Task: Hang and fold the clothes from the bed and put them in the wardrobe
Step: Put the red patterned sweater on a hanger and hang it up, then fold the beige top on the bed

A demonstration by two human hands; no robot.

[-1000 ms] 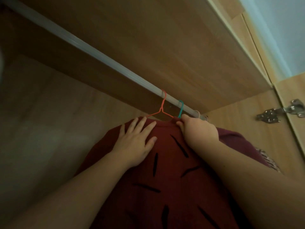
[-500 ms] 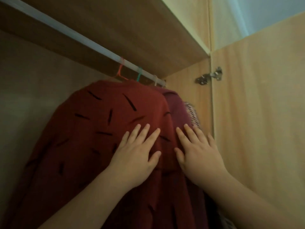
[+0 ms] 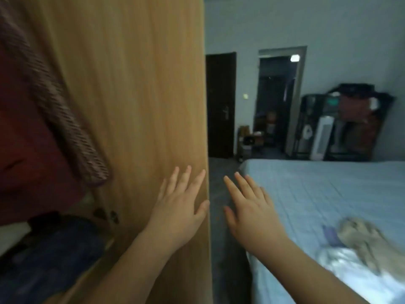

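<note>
Both hands have left the red garment (image 3: 32,150), which they pressed flat half a second ago, and the view has swung right toward the room. Left hand (image 3: 182,207): fingers straight and spread, grasping nothing, seen against the wooden wardrobe door (image 3: 131,106); whether it touches the panel cannot be told. Right hand (image 3: 252,213): likewise released, fingers extended, above the dark floor (image 3: 223,167) between the door's edge and the bed (image 3: 328,194). The red garment hangs at far left, with a striped garment (image 3: 65,119) just beside it on the door side. Below them lie dark blue clothes (image 3: 54,249). On the bed, at lower right, rest a beige garment (image 3: 368,242) and a pale shiny item (image 3: 341,266), both blurred. Background: closed dark door (image 3: 220,104), open doorway (image 3: 278,102).
</note>
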